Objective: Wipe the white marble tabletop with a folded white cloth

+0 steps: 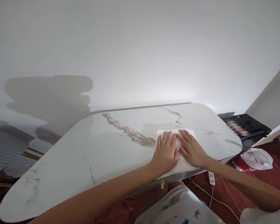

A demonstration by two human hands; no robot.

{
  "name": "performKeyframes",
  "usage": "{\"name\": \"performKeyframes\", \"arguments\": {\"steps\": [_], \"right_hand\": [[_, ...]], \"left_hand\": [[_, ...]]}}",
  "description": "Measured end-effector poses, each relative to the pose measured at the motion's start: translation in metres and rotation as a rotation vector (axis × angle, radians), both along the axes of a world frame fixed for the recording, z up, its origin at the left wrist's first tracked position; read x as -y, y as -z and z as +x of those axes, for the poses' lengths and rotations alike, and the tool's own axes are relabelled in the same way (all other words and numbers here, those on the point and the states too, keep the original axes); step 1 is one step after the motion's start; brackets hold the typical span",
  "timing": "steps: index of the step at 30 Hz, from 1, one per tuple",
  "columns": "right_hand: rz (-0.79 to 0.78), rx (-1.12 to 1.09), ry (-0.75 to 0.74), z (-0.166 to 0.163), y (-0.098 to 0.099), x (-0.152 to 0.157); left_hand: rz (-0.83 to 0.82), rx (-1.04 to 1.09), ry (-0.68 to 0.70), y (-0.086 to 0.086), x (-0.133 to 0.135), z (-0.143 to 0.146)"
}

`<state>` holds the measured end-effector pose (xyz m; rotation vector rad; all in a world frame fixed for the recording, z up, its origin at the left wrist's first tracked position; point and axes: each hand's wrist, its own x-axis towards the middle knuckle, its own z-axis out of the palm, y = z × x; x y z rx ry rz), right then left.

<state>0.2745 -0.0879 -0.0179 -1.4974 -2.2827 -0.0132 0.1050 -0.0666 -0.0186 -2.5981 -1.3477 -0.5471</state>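
A white folded cloth (pixel 185 163) lies on the white marble-patterned table (pixel 84 155), near its front edge. My left hand (pixel 165 151) rests flat on the cloth with its fingers stretched out and close together. My right hand (pixel 190 147) lies flat beside it on the same cloth, fingers extended and pointing up-left, touching the left hand. Both palms press down on the cloth; neither hand grips anything.
A black device (pixel 247 126) sits on a low surface beyond the table's right end. A red and white plastic bag (pixel 254 158) lies on the dark red floor. A white power strip (pixel 211 178) with a cable hangs below the table edge. A white wall stands behind.
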Motion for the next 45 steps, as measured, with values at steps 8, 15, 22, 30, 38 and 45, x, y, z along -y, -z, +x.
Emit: {"name": "performKeyframes", "arguments": {"steps": [8,15,22,30,38,45], "right_hand": [[-0.039,-0.023,-0.021,0.024,-0.002,0.016],[-0.007,-0.030,0.050,0.040,0.006,-0.003],[0.015,-0.008,0.106,0.054,0.004,-0.092],[-0.013,-0.013,0.174,0.058,-0.004,-0.184],[0.028,-0.017,0.153,0.049,-0.006,-0.244],[0.023,-0.018,0.097,0.040,-0.004,-0.277]], "left_hand": [[-0.007,0.010,0.048,-0.002,0.015,0.019],[-0.090,0.001,0.148,-0.013,-0.010,0.033],[-0.195,0.001,0.149,-0.024,-0.090,0.052],[-0.150,0.018,0.159,-0.023,-0.182,0.065],[-0.135,0.034,0.152,-0.025,-0.237,0.056],[-0.153,0.032,0.046,-0.021,-0.259,0.050]]}}
